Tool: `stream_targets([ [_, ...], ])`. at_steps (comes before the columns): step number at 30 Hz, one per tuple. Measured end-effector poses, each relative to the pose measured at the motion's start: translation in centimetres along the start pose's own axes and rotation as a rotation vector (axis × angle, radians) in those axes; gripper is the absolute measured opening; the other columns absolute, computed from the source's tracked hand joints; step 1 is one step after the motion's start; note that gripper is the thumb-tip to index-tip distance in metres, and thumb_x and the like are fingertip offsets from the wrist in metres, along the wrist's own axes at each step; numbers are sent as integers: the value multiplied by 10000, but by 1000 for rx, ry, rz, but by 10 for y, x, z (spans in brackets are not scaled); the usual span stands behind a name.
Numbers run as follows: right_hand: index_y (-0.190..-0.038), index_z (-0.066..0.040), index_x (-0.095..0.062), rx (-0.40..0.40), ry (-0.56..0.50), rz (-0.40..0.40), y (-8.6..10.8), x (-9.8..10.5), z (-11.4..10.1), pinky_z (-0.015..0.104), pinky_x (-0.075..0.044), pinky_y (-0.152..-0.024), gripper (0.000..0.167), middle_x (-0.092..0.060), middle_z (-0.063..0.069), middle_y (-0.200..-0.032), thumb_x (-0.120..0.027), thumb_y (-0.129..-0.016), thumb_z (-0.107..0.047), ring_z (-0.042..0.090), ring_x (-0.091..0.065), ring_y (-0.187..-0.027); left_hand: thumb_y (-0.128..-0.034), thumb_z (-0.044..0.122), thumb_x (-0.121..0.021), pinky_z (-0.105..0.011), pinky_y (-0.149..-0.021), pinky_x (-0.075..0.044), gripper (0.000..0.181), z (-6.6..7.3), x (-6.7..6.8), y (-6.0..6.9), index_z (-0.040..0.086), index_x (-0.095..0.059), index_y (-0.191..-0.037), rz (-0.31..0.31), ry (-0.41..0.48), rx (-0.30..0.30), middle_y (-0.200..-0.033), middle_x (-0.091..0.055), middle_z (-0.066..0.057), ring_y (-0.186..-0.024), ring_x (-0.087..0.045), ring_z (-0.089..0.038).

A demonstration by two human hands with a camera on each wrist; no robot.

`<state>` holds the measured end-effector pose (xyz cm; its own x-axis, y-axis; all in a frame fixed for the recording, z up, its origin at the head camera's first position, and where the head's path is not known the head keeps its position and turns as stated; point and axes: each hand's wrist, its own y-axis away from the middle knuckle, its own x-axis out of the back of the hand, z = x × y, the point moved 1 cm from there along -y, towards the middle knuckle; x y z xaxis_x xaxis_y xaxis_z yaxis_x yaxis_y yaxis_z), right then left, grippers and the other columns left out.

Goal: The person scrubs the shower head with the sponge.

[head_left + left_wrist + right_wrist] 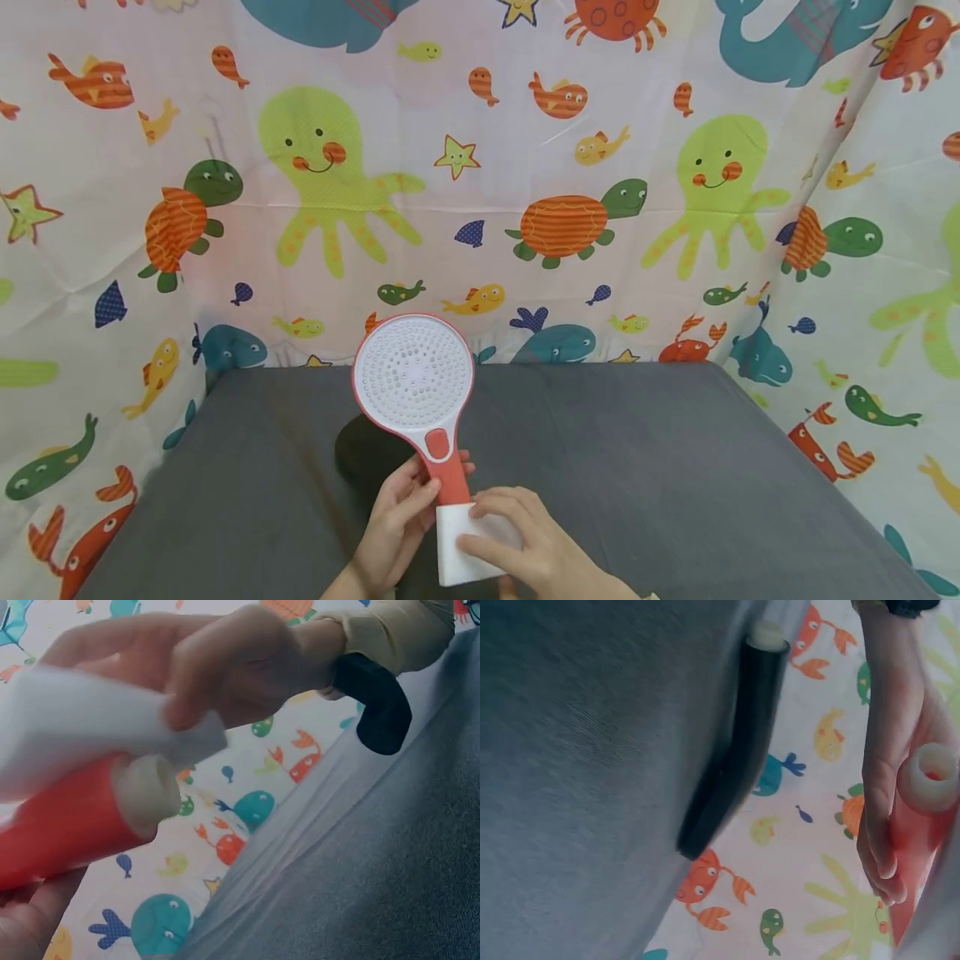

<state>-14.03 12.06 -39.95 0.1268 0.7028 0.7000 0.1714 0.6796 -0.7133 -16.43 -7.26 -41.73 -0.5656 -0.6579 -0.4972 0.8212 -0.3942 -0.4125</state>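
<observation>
"Above the grey surface (637,467), middle of the head view: red-and-white shower head (412,375), nozzle face toward the camera; hands, quick?"

"Left hand (397,508) grips the red handle (451,481) below the button (437,443); thumb across the front, fingertips showing past the far side; so curled round it, likely to steady it and leave the lower end free."

"Right hand (538,546)?"

"Pinching a white block (452,562) at the lower handle; fingers bent over its face; left-wrist view is blurred, so can't tell which tips press hardest; block seems to lie along the handle, hiding its end in the head view; my read: one hand braces, the other presses the block close."

"Handle end?"

"Right-wrist view has it; pale hollow collar (928,793), hole toward that camera, nothing joined to it."

"And the black bent tube (742,754)?"

"Seemingly resting on the grey surface, near where the printed cloth (480,200) begins; pale stub at one end; neither hand on it; lying there, it leaves both hands free, I'd guess."

"Brands, labels, writing?"

"None readable; nozzle face shows dots only; block looks plain on the sides seen; cloth has sea animals, no letters I can make out."
</observation>
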Motion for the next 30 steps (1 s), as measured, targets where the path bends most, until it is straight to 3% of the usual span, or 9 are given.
stream_targets([
  [4, -1186, -73, -568, 21, -35, 4, 4, -1, 0, 362, -407, -894, 296, -444, 152, -1202, -465, -962, -235, 261, -405, -1129, -992, 13, -343, -394, -926, -453, 372, 0, -1, -1, -64, -293, -1353, 60, -44, 30, -1253, -505, -123, -1153, -499, -232],
  [7, -1174, -10, -550, -17, -61, 99, -2, -1, 3, 331, -435, -849, 313, -408, 208, -1198, -456, -919, -164, 287, -415, -1096, -989, 3, -352, -323, -898, -470, 352, -3, -2, -1, -29, -362, -1339, 49, -65, 20, -1201, -538, -88, -1094, -527, -187],
  [11, -1210, 82, -459, -169, -143, 253, -22, 3, 4, 308, -454, -806, 380, -356, 258, -1196, -533, -895, -117, 285, -407, -1080, -987, -2, -358, -311, -837, -500, 321, -7, -3, 1, 13, -451, -1294, 0, -85, 19, -1147, -562, -66, -1017, -561, -159],
  [14, -1231, 128, -388, -281, -195, 363, -34, 5, 4, 306, -462, -862, 455, -346, 265, -1200, -596, -861, -37, 272, -394, -1107, -986, 5, -367, -348, -831, -507, 312, -10, -4, 2, 3, -465, -1282, -6, -116, 55, -1145, -563, -68, -1008, -576, -177],
  [18, -1311, 81, -335, -422, -282, 414, -31, 1, 11, 312, -484, -873, 590, -347, 198, -1261, -641, -807, 58, 226, -408, -1140, -977, 0, -392, -379, -831, -508, 310, -11, -4, 3, -38, -464, -1276, 31, -153, 74, -1143, -566, -83, -1009, -580, -198],
  [21, -1348, 1, -339, -489, -372, 324, -20, -4, 15, 341, -509, -816, 611, -380, 129, -1266, -639, -819, 49, 217, -453, -1115, -967, -6, -418, -382, -810, -517, 312, -9, -4, 1, -47, -472, -1271, 65, -182, 40, -1160, -557, -91, -1015, -574, -203],
  [27, -1310, -145, -356, -633, -617, 26, 8, -12, 3, 332, -530, -734, 499, -416, 55, -1218, -606, -882, -83, 185, -532, -1041, -948, -12, -464, -301, -774, -510, 295, 0, 0, -2, -88, -506, -1231, 131, -328, -84, -1079, -513, -67, -978, -527, -139],
  [30, -1290, -148, -343, -664, -675, 0, 15, -14, 1, 324, -534, -718, 490, -430, 65, -1206, -603, -880, -79, 171, -559, -1022, -946, -9, -472, -278, -768, -497, 284, 0, 1, -1, -90, -526, -1213, 137, -363, -97, -1038, -502, -58, -967, -503, -124],
])
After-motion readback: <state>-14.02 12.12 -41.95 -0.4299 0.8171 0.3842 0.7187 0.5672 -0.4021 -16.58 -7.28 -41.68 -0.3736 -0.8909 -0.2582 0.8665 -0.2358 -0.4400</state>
